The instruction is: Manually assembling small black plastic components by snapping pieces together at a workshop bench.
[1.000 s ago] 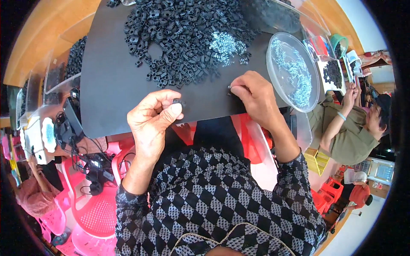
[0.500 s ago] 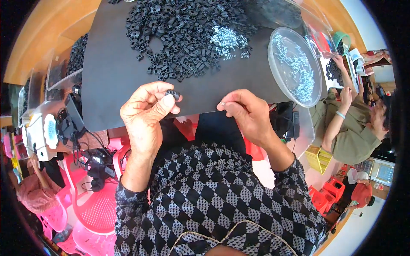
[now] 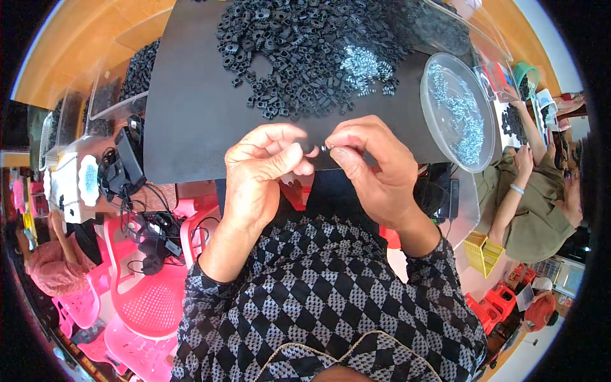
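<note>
Between the thumb and fingers of my left hand (image 3: 258, 169) is a small black plastic part (image 3: 304, 145). My right hand (image 3: 382, 175) is closed in a pinch on a tiny silvery spring (image 3: 324, 148), which shows at its fingertips right beside the part. Both hands are over the near edge of the dark table mat (image 3: 197, 114). Whether the spring touches the part is too small to tell. Beyond them spreads a big heap of black plastic parts (image 3: 286, 57), with a small pile of silvery springs (image 3: 364, 67) on its right side.
A round clear tray (image 3: 438, 132) of springs sits at the mat's right edge. Clear bins of black parts (image 3: 139, 70) and a black device with cables (image 3: 130, 159) are at left. A pink chair (image 3: 149, 299) stands below. Co-workers sit on the right (image 3: 528, 197) and left (image 3: 60, 270).
My right hand has come in toward the left one, bringing the spring up to the black part. The part has turned in my left fingers. The whole view has shifted slightly.
</note>
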{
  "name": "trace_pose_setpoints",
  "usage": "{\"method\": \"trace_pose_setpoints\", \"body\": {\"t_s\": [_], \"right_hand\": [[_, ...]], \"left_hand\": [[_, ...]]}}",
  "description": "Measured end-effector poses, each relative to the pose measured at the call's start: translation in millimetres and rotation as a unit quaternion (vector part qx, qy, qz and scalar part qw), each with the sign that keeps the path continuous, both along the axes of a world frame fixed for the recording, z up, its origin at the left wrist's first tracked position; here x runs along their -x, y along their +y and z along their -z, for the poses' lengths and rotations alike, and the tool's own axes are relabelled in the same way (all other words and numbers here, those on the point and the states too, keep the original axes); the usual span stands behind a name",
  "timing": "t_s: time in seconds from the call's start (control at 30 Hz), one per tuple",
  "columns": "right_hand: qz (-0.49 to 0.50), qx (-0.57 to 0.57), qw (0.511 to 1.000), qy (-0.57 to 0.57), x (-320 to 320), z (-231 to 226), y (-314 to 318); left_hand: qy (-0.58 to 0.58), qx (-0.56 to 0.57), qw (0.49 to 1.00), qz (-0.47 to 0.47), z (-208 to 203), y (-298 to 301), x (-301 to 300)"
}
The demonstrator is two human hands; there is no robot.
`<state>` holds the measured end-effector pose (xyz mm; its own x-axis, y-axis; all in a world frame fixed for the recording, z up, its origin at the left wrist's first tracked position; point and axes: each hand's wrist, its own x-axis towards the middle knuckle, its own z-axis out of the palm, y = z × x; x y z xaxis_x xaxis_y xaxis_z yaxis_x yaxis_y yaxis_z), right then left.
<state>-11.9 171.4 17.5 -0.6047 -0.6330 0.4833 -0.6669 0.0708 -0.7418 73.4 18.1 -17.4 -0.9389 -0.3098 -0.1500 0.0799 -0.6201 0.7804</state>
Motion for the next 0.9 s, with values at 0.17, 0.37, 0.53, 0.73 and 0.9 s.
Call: {"method": "trace_pose_setpoints", "body": {"t_s": [0.17, 0.37, 0.53, 0.73, 0.9], "right_hand": [[0.025, 0.028, 0.995, 0.096, -3.5, 7.2, -11.6], [0.012, 0.024, 0.978, 0.206, -5.0, 14.2, -15.1], [0.045, 0.015, 0.992, 0.115, -5.5, 7.5, -7.2], [0.053, 0.013, 0.993, 0.101, -5.4, 5.3, -9.3], [0.031, 0.016, 0.985, 0.171, -3.3, 8.6, -11.8]], "left_hand": [[0.028, 0.029, 0.998, -0.037, -6.1, 5.3, 1.1], [0.05, 0.052, 0.996, -0.054, -6.7, 7.3, 2.1], [0.013, 0.097, 0.993, -0.074, -3.9, 9.1, -2.4], [0.019, 0.317, 0.944, -0.093, -0.1, 9.2, -5.3], [0.035, 0.386, 0.915, -0.109, -0.9, 12.8, -4.0]]}}
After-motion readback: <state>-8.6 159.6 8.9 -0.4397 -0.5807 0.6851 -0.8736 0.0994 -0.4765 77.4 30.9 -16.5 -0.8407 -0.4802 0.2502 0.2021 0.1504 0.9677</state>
